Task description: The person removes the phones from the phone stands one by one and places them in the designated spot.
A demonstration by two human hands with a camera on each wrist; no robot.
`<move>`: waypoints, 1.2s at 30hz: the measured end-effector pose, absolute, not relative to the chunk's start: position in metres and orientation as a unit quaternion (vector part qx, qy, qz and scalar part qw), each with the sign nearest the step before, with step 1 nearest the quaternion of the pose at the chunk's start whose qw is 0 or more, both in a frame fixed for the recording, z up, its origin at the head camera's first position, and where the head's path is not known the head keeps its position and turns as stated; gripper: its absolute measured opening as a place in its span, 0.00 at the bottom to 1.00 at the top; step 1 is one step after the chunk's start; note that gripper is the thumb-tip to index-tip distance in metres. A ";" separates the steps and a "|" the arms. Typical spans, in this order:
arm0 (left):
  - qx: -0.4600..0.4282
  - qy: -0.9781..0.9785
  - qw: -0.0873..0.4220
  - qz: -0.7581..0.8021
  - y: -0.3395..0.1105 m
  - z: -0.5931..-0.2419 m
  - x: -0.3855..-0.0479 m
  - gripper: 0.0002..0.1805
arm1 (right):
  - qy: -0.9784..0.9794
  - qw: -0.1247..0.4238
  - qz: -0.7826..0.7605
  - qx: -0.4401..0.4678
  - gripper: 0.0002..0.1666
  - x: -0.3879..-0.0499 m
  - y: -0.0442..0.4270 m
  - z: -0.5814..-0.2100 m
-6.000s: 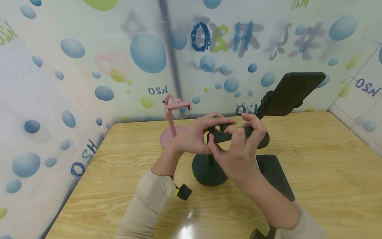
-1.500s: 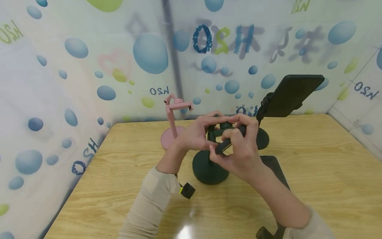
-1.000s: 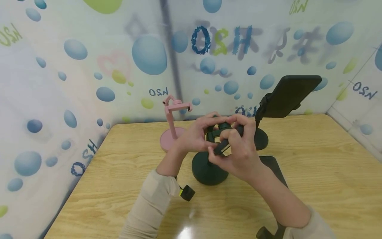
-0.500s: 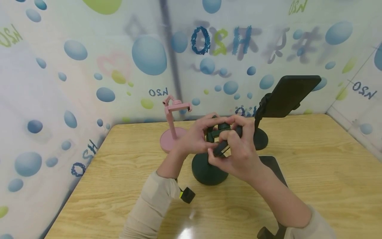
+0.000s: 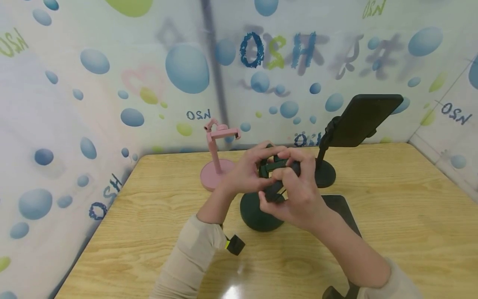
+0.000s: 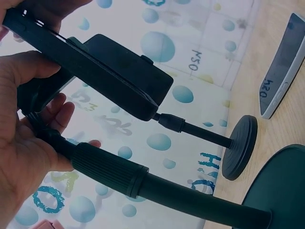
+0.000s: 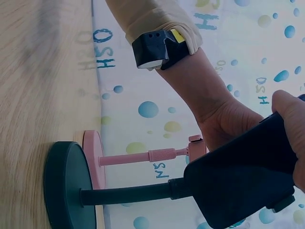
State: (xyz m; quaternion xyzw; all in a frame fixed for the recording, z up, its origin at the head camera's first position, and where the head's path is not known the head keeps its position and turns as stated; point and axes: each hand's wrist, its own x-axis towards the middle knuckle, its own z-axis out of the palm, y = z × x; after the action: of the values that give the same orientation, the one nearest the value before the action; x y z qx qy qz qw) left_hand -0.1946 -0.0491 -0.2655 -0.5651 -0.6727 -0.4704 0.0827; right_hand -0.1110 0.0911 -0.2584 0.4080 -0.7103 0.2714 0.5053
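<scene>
In the head view a dark green phone stand [image 5: 261, 214] stands mid-table, its round base on the wood. My left hand [image 5: 242, 172] grips its clamp head [image 5: 272, 165], thumb below and fingers above. My right hand [image 5: 300, 189] pinches a black smartphone [image 5: 275, 190], tilted, right by the clamp. In the left wrist view the smartphone [image 6: 90, 69] slants over the holder, and the stand's ribbed collar [image 6: 109, 164] shows below my left hand [image 6: 21, 133]. The smartphone's broad face [image 7: 243, 167] hides the clamp in the right wrist view; whether it sits inside the clamp I cannot tell.
A pink phone stand [image 5: 214, 172] is at the back left. Behind my right hand, a black stand [image 5: 325, 173] carries a dark phone or tablet [image 5: 366, 120]. Another phone [image 5: 341, 209] lies on the table [image 5: 149, 232] at right. A patterned curtain [image 5: 179, 25] closes the back.
Since six seconds ago my right hand has tipped the smartphone from nearly level to a steep slant. In the last half second it has dropped slightly. My left hand stays at the clamp.
</scene>
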 end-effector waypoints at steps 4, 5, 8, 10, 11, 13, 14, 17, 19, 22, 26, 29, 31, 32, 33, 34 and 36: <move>-0.567 -0.671 0.090 -0.469 -0.048 -0.265 -0.194 0.29 | -0.710 0.507 0.274 0.405 0.15 -0.109 0.092 -0.258; -0.567 -0.671 0.092 -0.469 -0.048 -0.266 -0.194 0.29 | -0.710 0.506 0.275 0.405 0.15 -0.109 0.092 -0.258; -0.562 -0.676 0.099 -0.466 -0.048 -0.266 -0.193 0.29 | -0.710 0.505 0.280 0.403 0.15 -0.108 0.093 -0.258; -0.556 -0.684 0.105 -0.461 -0.048 -0.265 -0.191 0.29 | -0.712 0.504 0.280 0.402 0.15 -0.107 0.094 -0.258; -0.552 -0.687 0.107 -0.460 -0.048 -0.265 -0.190 0.29 | -0.714 0.503 0.280 0.400 0.16 -0.107 0.095 -0.258; -0.545 -0.696 0.110 -0.455 -0.049 -0.264 -0.188 0.28 | -0.717 0.500 0.280 0.397 0.16 -0.106 0.096 -0.259; -0.541 -0.700 0.112 -0.453 -0.049 -0.264 -0.187 0.27 | -0.719 0.499 0.280 0.395 0.16 -0.105 0.097 -0.259; -0.530 -0.711 0.115 -0.448 -0.048 -0.264 -0.184 0.27 | -0.721 0.499 0.280 0.391 0.17 -0.104 0.098 -0.260; -0.525 -0.715 0.119 -0.446 -0.048 -0.264 -0.183 0.27 | -0.719 0.503 0.277 0.391 0.17 -0.103 0.099 -0.261; -0.522 -0.716 0.130 -0.446 -0.046 -0.264 -0.181 0.26 | -0.715 0.512 0.271 0.390 0.18 -0.102 0.101 -0.262; -0.520 -0.717 0.162 -0.435 -0.044 -0.267 -0.180 0.25 | -0.712 0.522 0.266 0.388 0.19 -0.102 0.104 -0.263; -0.516 -0.722 0.189 -0.421 -0.043 -0.269 -0.179 0.25 | -0.714 0.519 0.270 0.384 0.19 -0.101 0.106 -0.264; -0.514 -0.723 0.201 -0.415 -0.043 -0.270 -0.178 0.25 | -0.716 0.515 0.278 0.380 0.19 -0.100 0.107 -0.265; -0.513 -0.724 0.206 -0.414 -0.043 -0.271 -0.178 0.25 | -0.718 0.512 0.283 0.376 0.19 -0.099 0.107 -0.266; -0.512 -0.723 0.208 -0.414 -0.043 -0.271 -0.178 0.25 | -0.720 0.511 0.286 0.373 0.19 -0.099 0.108 -0.267; -0.511 -0.722 0.210 -0.417 -0.042 -0.271 -0.178 0.25 | -0.722 0.508 0.291 0.369 0.19 -0.098 0.109 -0.267; -0.510 -0.719 0.215 -0.421 -0.042 -0.272 -0.178 0.24 | -0.724 0.506 0.298 0.362 0.19 -0.097 0.110 -0.268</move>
State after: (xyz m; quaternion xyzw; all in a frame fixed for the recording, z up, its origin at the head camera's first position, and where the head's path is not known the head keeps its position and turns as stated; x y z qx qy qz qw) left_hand -0.1782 -0.0420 -0.2716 -0.5095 -0.7188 -0.4211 0.2153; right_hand -0.0969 0.1099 -0.2676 0.3623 -0.7236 0.2983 0.5061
